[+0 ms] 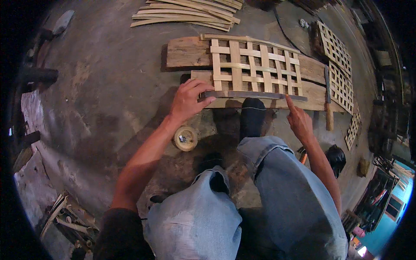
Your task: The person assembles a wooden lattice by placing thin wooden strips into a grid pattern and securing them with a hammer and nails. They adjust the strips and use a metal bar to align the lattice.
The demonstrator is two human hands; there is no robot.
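Observation:
A woven lattice of flat bamboo strips (265, 52) lies on wooden planks (186, 51) on the floor. Along its near edge runs a straight dark bar (242, 94). At the bar's left end is my left hand (190, 99), thumb and fingers apart, fingertips by the lattice's near left corner. My right hand (300, 120) reaches the bar near its right end with a stretched index finger, the other fingers loosely bent. My dark-covered foot (252, 112) rests at the near plank's edge, close to the bar.
A knife (329, 97) with a wooden handle lies across the planks' right end. Beyond it are finished-looking lattice panels (336, 47). Loose bamboo strips (186, 13) are piled at the far side. A round, light-coloured dish (186, 138) sits below my left hand.

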